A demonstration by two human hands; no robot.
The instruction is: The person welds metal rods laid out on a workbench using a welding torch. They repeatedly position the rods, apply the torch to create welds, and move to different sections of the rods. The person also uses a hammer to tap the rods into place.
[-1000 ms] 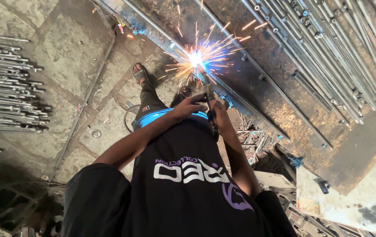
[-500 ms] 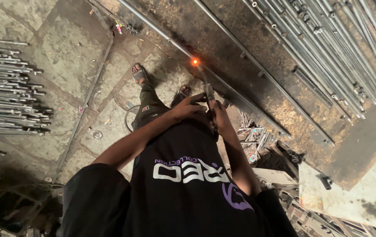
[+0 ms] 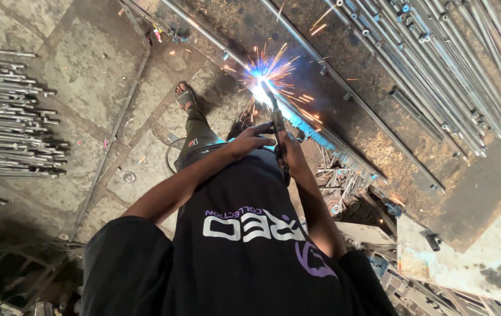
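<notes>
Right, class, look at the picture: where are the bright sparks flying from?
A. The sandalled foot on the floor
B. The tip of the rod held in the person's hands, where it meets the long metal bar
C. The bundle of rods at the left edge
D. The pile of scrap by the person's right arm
B: the sparks burst where the welding rod, held by the left hand and right hand, meets the long metal bar.
</notes>
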